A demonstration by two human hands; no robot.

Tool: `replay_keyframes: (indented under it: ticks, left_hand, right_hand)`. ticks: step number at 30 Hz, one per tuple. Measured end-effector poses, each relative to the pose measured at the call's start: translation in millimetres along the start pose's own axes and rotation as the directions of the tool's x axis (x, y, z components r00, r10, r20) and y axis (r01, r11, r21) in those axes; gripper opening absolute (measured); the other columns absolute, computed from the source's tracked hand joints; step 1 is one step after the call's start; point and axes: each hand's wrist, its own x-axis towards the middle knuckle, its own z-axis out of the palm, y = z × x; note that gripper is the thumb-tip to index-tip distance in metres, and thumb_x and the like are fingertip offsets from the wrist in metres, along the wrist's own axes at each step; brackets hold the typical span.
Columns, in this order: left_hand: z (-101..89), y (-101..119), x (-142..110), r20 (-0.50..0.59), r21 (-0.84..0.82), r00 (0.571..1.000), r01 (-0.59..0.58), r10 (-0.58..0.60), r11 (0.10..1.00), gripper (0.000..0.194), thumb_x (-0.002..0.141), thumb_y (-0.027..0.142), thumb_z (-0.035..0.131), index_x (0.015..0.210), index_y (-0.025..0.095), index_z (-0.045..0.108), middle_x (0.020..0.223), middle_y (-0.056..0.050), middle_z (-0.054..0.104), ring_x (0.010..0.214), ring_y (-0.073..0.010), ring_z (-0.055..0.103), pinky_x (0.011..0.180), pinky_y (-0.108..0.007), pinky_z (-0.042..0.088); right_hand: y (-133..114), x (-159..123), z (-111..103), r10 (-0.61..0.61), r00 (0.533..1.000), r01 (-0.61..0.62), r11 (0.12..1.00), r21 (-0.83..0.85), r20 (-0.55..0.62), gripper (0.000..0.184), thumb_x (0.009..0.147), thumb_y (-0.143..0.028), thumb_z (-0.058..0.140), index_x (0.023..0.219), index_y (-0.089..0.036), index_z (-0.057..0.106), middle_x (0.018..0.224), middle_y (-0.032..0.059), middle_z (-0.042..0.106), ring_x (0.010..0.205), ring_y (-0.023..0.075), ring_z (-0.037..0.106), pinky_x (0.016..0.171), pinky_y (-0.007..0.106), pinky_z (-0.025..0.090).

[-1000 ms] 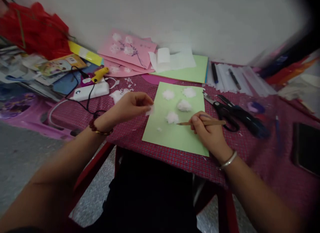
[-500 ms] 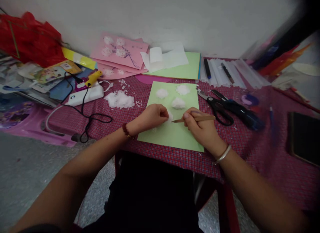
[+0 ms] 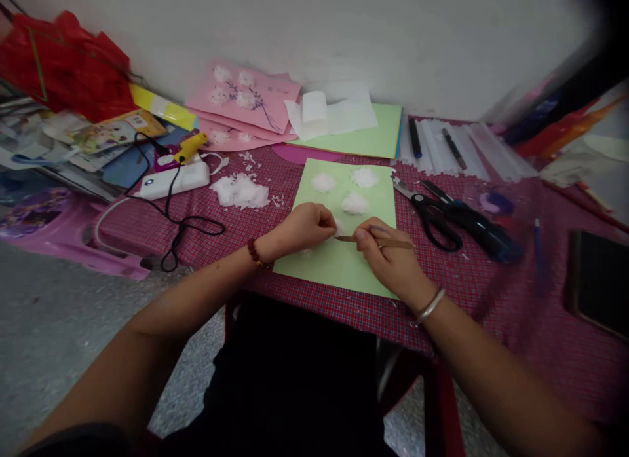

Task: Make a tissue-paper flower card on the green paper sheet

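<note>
A light green sheet (image 3: pixel 339 264) lies on the red checked tablecloth (image 3: pixel 472 293) in front of me. Three white tissue puffs sit on its upper part: one far left (image 3: pixel 323 182), one far right (image 3: pixel 364 177), one below them (image 3: pixel 354 203). My left hand (image 3: pixel 304 226) is closed in a pinch on a small white tissue piece, pressed down on the sheet. My right hand (image 3: pixel 390 257) grips a thin wooden stick (image 3: pixel 393 243) whose tip points left and meets the left fingertips.
Black scissors (image 3: pixel 432 211) and a dark tool (image 3: pixel 484 234) lie right of the sheet. A heap of white tissue scraps (image 3: pixel 240 191), a white power strip (image 3: pixel 174 180) with a yellow glue gun (image 3: pixel 191 146) and black cord sit left. Pink cards (image 3: pixel 246 97) lean at the back wall.
My left hand came down from mid-air onto the green sheet with the tissue piece. My right hand shifted left, so the stick's tip now meets the left fingers.
</note>
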Motion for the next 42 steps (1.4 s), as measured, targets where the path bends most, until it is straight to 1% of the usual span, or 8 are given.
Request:
replay_keyframes:
  ticks: [4, 10, 14, 21, 26, 33, 38, 42]
  left_hand:
    - [-6.3, -4, -5, -0.009, -0.049, 1.0, -0.029, 0.028, 0.998, 0.016, 0.078, 0.018, 0.057, 0.071, 0.014, 0.072, 0.067, -0.002, 0.069, 0.061, -0.0105, 0.056, 0.056, -0.024, 0.039]
    - [-19.6, -18, -6, -0.227, -0.151, 0.973, 0.008, -0.042, 0.989, 0.019, 0.079, 0.022, 0.058, 0.089, 0.013, 0.071, 0.065, -0.001, 0.064, 0.057, -0.0092, 0.05, 0.052, -0.022, 0.036]
    - [-16.5, -34, -2, -0.284, -0.192, 0.956, 0.018, -0.073, 0.981, 0.017, 0.079, 0.02, 0.057, 0.089, 0.014, 0.07, 0.074, -0.003, 0.069, 0.063, -0.0105, 0.054, 0.057, -0.023, 0.041]
    - [-7.3, -49, 0, -0.263, -0.22, 0.961, 0.026, -0.085, 0.975, 0.018, 0.076, 0.014, 0.054, 0.083, 0.014, 0.07, 0.078, -0.004, 0.071, 0.065, -0.0111, 0.057, 0.057, -0.023, 0.042]
    - [-6.1, -51, 0, -0.256, -0.203, 0.964, 0.021, -0.074, 0.979, 0.018, 0.075, 0.013, 0.053, 0.081, 0.014, 0.07, 0.074, -0.003, 0.07, 0.064, -0.0118, 0.057, 0.059, -0.025, 0.043]
    - [-3.0, -53, 1, -0.252, -0.202, 0.965, 0.017, -0.069, 0.979, 0.014, 0.075, 0.015, 0.056, 0.078, 0.014, 0.07, 0.07, -0.003, 0.068, 0.062, -0.0118, 0.056, 0.059, -0.026, 0.041]
    - [-1.6, -53, 2, -0.249, -0.212, 0.966, 0.016, -0.07, 0.977, 0.014, 0.075, 0.014, 0.056, 0.078, 0.013, 0.069, 0.068, -0.002, 0.066, 0.061, -0.0106, 0.055, 0.058, -0.023, 0.04]
    - [-3.3, -51, 1, -0.238, -0.231, 0.968, 0.017, -0.074, 0.973, 0.014, 0.075, 0.014, 0.056, 0.079, 0.012, 0.069, 0.069, -0.003, 0.066, 0.061, -0.0105, 0.055, 0.058, -0.023, 0.04]
  right_hand:
    - [0, -1, 2, -0.016, 1.0, 0.016, 1.0, -0.011, 0.011, 0.026, 0.098, -0.036, 0.042, 0.077, -0.023, 0.052, 0.068, -0.0003, 0.054, 0.061, 0.0146, 0.052, 0.059, 0.03, 0.038]
    - [-3, 0, 4, -0.045, 0.999, 0.046, 0.995, -0.091, 0.017, 0.027, 0.098, -0.033, 0.04, 0.074, -0.023, 0.048, 0.066, -0.0004, 0.05, 0.058, 0.0146, 0.049, 0.057, 0.03, 0.035]
    - [-1, -1, 5, -0.025, 0.999, 0.024, 0.999, -0.037, -0.021, 0.03, 0.098, -0.033, 0.042, 0.071, -0.023, 0.049, 0.065, -0.0006, 0.05, 0.058, 0.0143, 0.049, 0.056, 0.029, 0.036]
    - [1, -1, -1, 0.142, 0.974, -0.088, 0.955, 0.283, -0.176, 0.034, 0.097, -0.037, 0.046, 0.068, -0.021, 0.054, 0.067, -0.0013, 0.051, 0.053, 0.0104, 0.049, 0.048, 0.025, 0.04]
    - [-1, -2, 1, 0.117, 0.985, -0.083, 0.963, 0.256, -0.123, 0.034, 0.097, -0.036, 0.047, 0.068, -0.021, 0.054, 0.067, -0.0013, 0.051, 0.054, 0.0105, 0.05, 0.049, 0.026, 0.04]
    - [3, -4, 4, 0.058, 0.998, -0.054, 0.991, 0.121, -0.035, 0.031, 0.098, -0.035, 0.046, 0.073, -0.021, 0.056, 0.068, -0.0009, 0.053, 0.059, 0.0124, 0.052, 0.056, 0.028, 0.04]
    - [3, -3, 5, 0.062, 0.996, -0.054, 0.993, 0.109, -0.071, 0.03, 0.097, -0.033, 0.047, 0.072, -0.02, 0.057, 0.069, -0.0008, 0.054, 0.06, 0.0117, 0.053, 0.055, 0.027, 0.04]
    - [1, -1, 3, 0.116, 0.985, -0.085, 0.97, 0.227, -0.125, 0.032, 0.096, -0.035, 0.049, 0.069, -0.02, 0.056, 0.065, -0.0019, 0.053, 0.052, 0.0101, 0.051, 0.048, 0.025, 0.039]
